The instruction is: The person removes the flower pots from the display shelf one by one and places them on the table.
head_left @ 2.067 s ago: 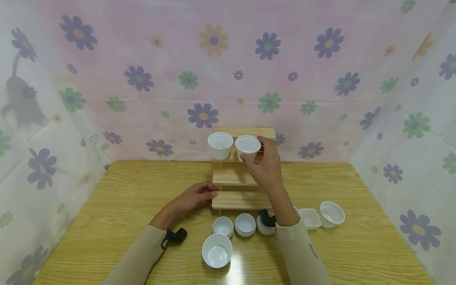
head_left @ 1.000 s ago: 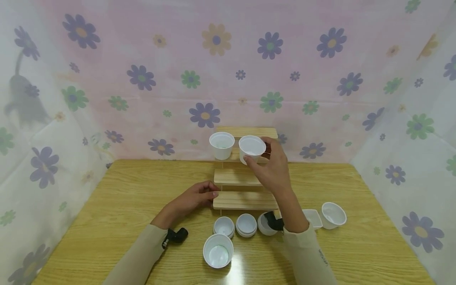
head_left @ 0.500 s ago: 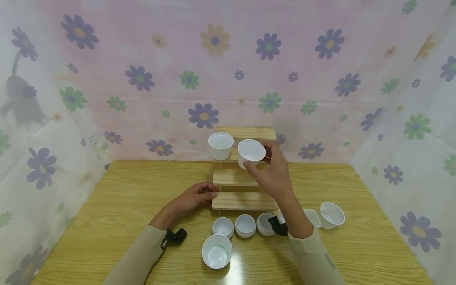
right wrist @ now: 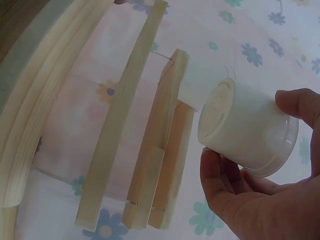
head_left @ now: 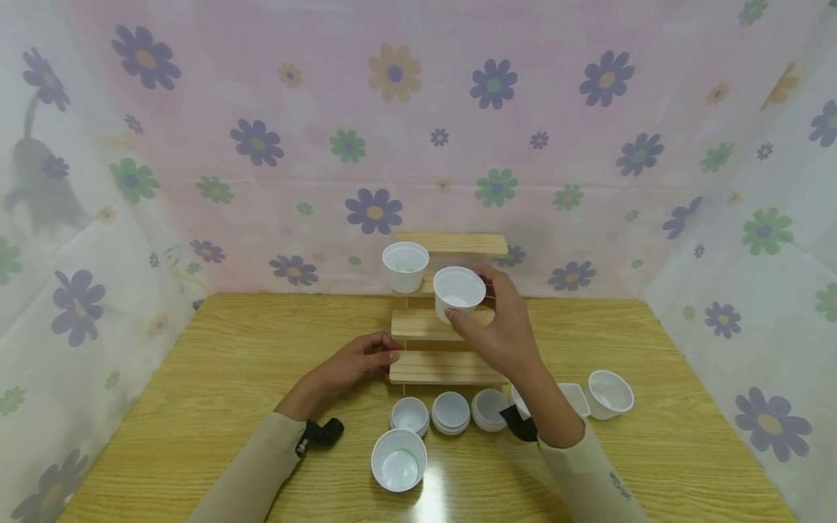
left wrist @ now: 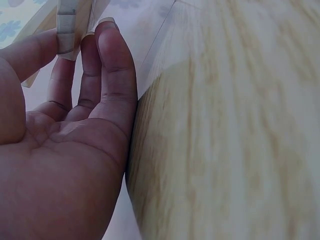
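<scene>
My right hand (head_left: 500, 327) holds a white plastic cup (head_left: 459, 289) by its side, thumb in front and fingers behind. The right wrist view shows this cup (right wrist: 250, 127) tilted, apart from the slats. In the head view it overlaps the middle slats of a tiered wooden shelf (head_left: 451, 367). A second white cup (head_left: 405, 267) stands at the left on the slat below the top one. My left hand (head_left: 353, 365) grips the left end of the lowest slat, thumb against it; in the left wrist view the fingers (left wrist: 116, 65) curl beside the slat end (left wrist: 66, 30).
In front of the shelf stand several small white round tubs (head_left: 450, 412) in a row. A larger white cup (head_left: 399, 460) is nearer the person. To the right are a square white dish (head_left: 575, 399), partly behind the right forearm, and a round white bowl (head_left: 610, 394).
My right hand has brought the cup from beside the second cup toward the person and lower, now over the middle slats. The left hand keeps its hold on the lowest slat.
</scene>
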A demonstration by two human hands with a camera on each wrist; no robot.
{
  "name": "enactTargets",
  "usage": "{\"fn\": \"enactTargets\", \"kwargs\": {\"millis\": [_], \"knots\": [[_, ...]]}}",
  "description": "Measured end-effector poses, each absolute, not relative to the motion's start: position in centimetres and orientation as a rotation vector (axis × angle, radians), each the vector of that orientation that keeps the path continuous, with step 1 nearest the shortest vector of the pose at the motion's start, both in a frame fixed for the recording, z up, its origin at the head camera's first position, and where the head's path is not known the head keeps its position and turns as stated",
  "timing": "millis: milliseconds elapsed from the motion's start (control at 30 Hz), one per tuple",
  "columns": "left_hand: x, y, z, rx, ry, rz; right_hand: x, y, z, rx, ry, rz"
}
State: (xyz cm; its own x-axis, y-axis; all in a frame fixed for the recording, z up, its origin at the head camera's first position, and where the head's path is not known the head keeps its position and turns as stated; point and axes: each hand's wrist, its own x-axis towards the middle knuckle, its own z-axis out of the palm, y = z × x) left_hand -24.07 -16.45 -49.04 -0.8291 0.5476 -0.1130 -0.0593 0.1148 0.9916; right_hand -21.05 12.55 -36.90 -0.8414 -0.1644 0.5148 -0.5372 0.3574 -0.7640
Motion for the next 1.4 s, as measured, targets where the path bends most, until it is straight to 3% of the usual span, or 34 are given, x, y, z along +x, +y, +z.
{"fn": "enactTargets", "kwargs": {"millis": [1400], "knots": [[-24.1, -16.4, -48.9, 0.489, 1.938, 1.762, -17.5, 11.9, -37.9, 0.66, -2.383, 1.403]]}}
